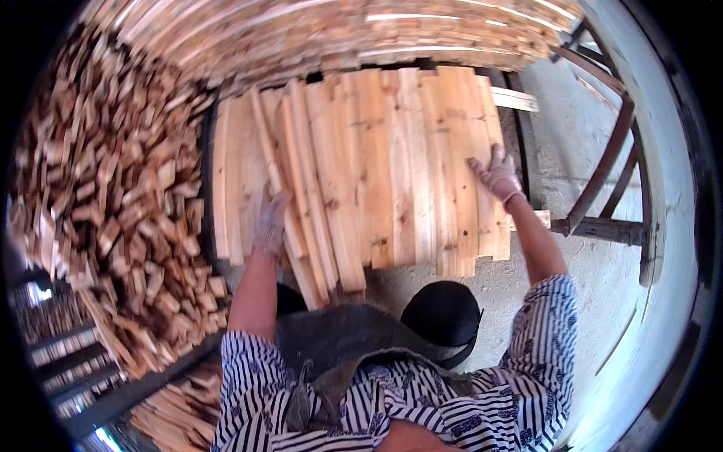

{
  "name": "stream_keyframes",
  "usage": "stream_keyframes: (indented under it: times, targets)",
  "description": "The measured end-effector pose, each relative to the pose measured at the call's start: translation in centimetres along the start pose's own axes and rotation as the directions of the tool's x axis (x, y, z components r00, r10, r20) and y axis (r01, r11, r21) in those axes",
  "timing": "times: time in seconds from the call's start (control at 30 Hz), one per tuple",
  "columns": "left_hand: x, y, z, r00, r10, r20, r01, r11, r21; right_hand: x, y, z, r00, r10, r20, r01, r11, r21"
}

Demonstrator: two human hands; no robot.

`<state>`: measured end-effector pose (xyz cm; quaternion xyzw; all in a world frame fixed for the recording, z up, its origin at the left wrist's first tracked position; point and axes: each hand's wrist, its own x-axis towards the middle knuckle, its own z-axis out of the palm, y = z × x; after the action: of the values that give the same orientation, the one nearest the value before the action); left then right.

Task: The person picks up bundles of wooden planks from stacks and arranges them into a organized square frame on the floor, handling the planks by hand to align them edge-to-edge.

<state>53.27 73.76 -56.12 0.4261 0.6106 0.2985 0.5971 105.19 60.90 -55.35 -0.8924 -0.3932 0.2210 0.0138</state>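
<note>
Pale boards (399,166) side by side, left hand (272,222) at slanted strip (268,143), finger closure indiscernible, right hand (500,179) spread wide at boards' right edge, offcut heap (113,196) leftward, grey floor (584,279) rightward

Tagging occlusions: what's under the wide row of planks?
Past the row of planks, a dark bar shows at left, a pale board end juts out at right, and grey floor shows on the near side. Directly underneath is covered; can't tell what supports it.
</note>
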Motion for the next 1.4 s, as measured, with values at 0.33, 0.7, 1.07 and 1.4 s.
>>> stream_keyframes:
  times: [0.33, 0.7, 1.07, 1.4]
  targets:
    - [-0.1, 1.3, -2.8, 0.964, -0.118, 0.238, 0.184, 0.943, -0.279, -13.6, -29.4, 11.1, 0.917, -0.387, -0.099, 0.391, 0.920, 0.024]
    - [-1.5, 0.5, -3.1, 0.910, -0.158, 0.384, 0.330, 0.836, -0.439, -17.1, -33.4, 6.1, 0.948, -0.186, 0.258, 0.032, 0.863, 0.504]
    - [-7.9, 2.3, -2.0, 0.897, -0.108, 0.428, 0.300, 0.860, -0.413, -18.9, -29.4, 6.9, 0.947, -0.249, 0.202, 0.085, 0.803, 0.590]
    - [-15.1, 14.0, 4.8, 0.878, 0.368, 0.307, -0.247, 0.896, -0.369, -20.3, -26.7, -6.3, 0.877, -0.401, -0.265, 0.472, 0.615, 0.632]
